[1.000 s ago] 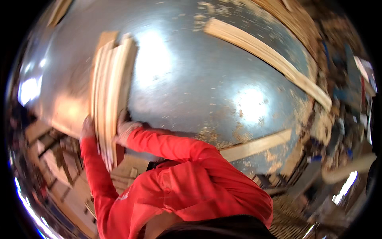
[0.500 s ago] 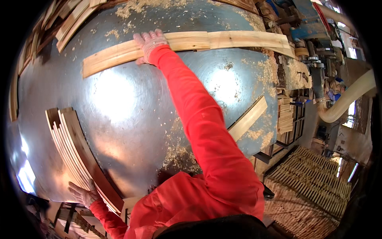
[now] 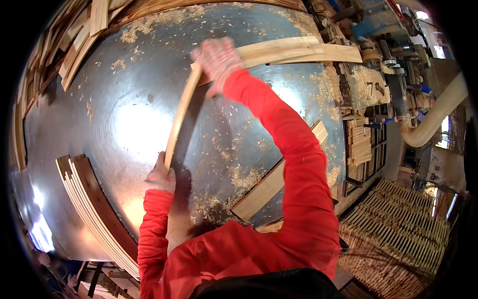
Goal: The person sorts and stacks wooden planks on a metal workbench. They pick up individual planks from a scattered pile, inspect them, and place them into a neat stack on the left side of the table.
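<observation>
My left hand (image 3: 160, 177) is closed on the near end of a narrow wooden board (image 3: 180, 119), held on edge over the metal table (image 3: 219, 134). The board slants away toward my right hand (image 3: 218, 59), which is smeared by motion at its far end. Whether those fingers grip it I cannot tell. Just right of that hand, a pale plank (image 3: 279, 49) lies along the far side, its right end overlapping another plank (image 3: 341, 53). To the left of my left arm, several boards stand on edge in a curved-looking stack (image 3: 94, 214).
One loose board (image 3: 261, 192) lies slantwise near my right forearm. Wood shavings (image 3: 249, 177) are scattered over the table. A heap of planks (image 3: 79, 45) fills the far left. Machinery (image 3: 383, 55) and a pale hose (image 3: 438, 112) stand right; slatted wood stacks (image 3: 398, 224) sit lower right.
My left hand has moved from beside the board stack toward the middle and now holds a board. My right hand has shifted right, and the far plank has slid right over the other.
</observation>
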`<state>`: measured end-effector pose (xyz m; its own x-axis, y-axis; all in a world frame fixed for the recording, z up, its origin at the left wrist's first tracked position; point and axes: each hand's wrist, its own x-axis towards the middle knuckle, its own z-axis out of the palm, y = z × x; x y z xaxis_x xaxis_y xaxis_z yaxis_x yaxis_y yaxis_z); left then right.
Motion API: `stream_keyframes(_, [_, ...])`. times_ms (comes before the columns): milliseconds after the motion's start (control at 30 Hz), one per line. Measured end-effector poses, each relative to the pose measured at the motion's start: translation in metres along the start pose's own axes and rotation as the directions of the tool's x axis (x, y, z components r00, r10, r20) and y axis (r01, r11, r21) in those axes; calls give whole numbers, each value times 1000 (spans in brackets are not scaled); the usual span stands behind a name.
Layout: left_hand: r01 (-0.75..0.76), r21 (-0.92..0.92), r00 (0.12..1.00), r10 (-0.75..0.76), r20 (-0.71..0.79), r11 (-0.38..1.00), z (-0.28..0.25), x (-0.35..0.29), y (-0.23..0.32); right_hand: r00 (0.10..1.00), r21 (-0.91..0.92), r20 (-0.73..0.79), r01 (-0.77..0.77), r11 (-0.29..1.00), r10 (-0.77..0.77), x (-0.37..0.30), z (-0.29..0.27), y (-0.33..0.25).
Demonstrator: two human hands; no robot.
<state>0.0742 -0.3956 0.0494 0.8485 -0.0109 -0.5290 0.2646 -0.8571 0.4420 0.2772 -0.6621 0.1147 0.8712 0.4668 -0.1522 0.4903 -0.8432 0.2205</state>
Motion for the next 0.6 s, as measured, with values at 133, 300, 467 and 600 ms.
stream_keyframes(133, [53,-239,994,-74,-80,970,-10,-28,-14,983,84,-13,-179,980,181,-2,93,70])
stream_keyframes(300, [-103,-463,980,9,-201,880,1,-16,-41,898,-21,406,196,980,-170,-1,70,4])
stream_keyframes(467, [-124,-821,989,141,-54,557,80,43,-80,811,-535,-265,327,779,-521,-45,101,-123])
stream_keyframes(600, [51,-930,998,23,64,363,108,45,-61,837,289,-398,-275,917,377,-58,21,-65])
